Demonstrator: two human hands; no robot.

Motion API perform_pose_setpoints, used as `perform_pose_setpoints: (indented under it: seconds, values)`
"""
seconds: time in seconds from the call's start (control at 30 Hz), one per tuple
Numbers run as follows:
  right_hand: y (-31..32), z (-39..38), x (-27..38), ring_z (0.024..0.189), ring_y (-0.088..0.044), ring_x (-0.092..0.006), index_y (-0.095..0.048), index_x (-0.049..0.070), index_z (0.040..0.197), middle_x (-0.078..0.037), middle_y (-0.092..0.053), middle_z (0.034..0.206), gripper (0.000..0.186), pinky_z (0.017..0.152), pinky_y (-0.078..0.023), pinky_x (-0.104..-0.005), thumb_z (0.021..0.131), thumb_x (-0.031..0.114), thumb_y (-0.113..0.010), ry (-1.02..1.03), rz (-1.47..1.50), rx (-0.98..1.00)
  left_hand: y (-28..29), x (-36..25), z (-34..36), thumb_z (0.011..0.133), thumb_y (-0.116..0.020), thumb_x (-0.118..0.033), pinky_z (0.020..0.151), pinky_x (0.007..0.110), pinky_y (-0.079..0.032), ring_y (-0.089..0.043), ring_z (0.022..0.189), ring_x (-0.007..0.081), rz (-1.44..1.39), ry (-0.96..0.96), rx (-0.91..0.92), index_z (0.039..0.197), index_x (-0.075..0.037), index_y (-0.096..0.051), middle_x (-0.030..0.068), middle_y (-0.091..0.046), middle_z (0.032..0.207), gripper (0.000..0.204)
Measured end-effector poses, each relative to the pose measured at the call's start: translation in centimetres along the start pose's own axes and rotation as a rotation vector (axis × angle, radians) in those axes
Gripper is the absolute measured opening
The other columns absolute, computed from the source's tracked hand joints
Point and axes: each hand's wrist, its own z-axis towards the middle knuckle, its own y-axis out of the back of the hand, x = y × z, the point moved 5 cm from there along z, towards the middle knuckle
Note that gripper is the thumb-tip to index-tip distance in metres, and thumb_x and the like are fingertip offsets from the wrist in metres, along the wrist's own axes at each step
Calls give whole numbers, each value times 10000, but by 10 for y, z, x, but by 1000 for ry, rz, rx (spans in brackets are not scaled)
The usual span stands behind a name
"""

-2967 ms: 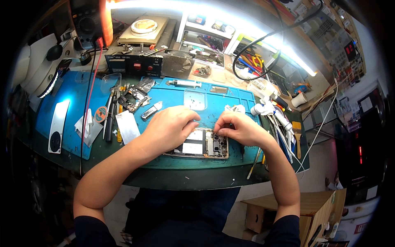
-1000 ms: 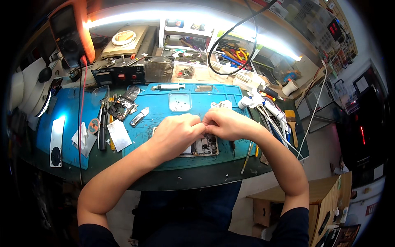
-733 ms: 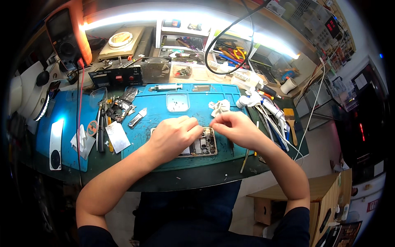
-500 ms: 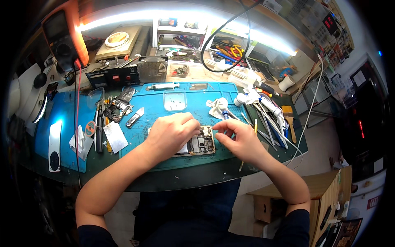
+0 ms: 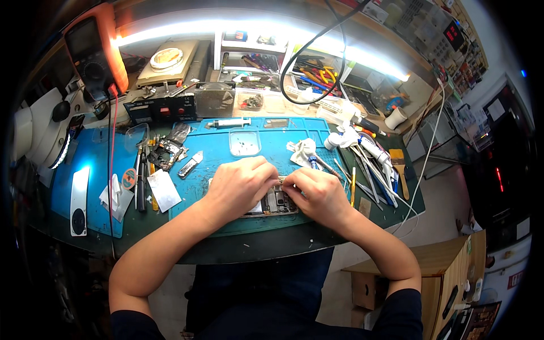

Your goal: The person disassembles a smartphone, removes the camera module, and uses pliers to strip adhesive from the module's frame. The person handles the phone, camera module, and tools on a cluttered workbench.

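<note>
An opened smartphone (image 5: 277,204) lies on the blue mat in front of me, its inner parts bare. My left hand (image 5: 241,184) is over its left part, fingers bent and thumb and fingertips pinched at its far edge. Close against those fingertips, my right hand (image 5: 318,194) is closed in a pinch above the phone's right end. Whatever small thing the fingertips hold is hidden by the fingers. Beyond the hands sits a shallow clear tray (image 5: 245,143) with tiny dark bits in it.
Tweezers and other slim tools (image 5: 374,178) lie to the right beside a brush (image 5: 398,164). At left are loose circuit boards (image 5: 167,154), a white paper piece (image 5: 164,188), a metal strip (image 5: 79,203) and an orange multimeter (image 5: 93,54). A black cable (image 5: 284,68) hangs overhead.
My right hand has moved left and its spread fingers have closed, meeting the left hand's fingertips over the phone. The left hand stays nearly in place. The whole view has shifted slightly.
</note>
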Motion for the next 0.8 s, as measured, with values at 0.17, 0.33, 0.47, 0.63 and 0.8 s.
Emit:
perform_pose_setpoints:
  seconds: [0.17,0.33,0.47,0.63,0.8]
  values:
    - [0,0,-4,757,-722,-281,-712,61,950,-88,-725,879,110,663,-572,-376,885,45,-799,-20,44,-9,-1,0,0,926,-785,-181,686,414,-574,-728,833,286,-17,-2,1,962,-103,-747,55,-721,917,94]
    - [-1,2,-5,740,-719,-280,-719,61,946,-89,-724,869,107,655,-574,-375,879,40,-799,-8,48,-22,-3,-3,-1,913,-801,-197,677,399,-576,-731,828,260,35,-24,-12,956,-113,-749,37,-725,916,108]
    - [-1,1,-6,743,-721,-272,-717,59,945,-89,-724,867,100,650,-570,-377,888,47,-799,-15,48,-29,-4,-6,-1,916,-799,-200,662,390,-573,-730,813,249,78,-53,-26,954,-109,-743,31,-721,903,113]
    - [6,1,-7,743,-718,-298,-713,47,957,-104,-725,878,100,667,-575,-399,925,93,-796,-47,62,-65,2,-8,1,909,-801,-145,676,381,-583,-729,813,257,82,-64,-79,942,-97,-733,42,-728,908,89]
    - [29,-5,-21,736,-717,-294,-720,53,943,-90,-746,910,114,658,-568,-395,926,116,-814,-156,53,-190,34,7,19,884,-802,-58,709,380,-594,-731,836,279,143,-118,-277,931,-71,-726,60,-737,926,90]
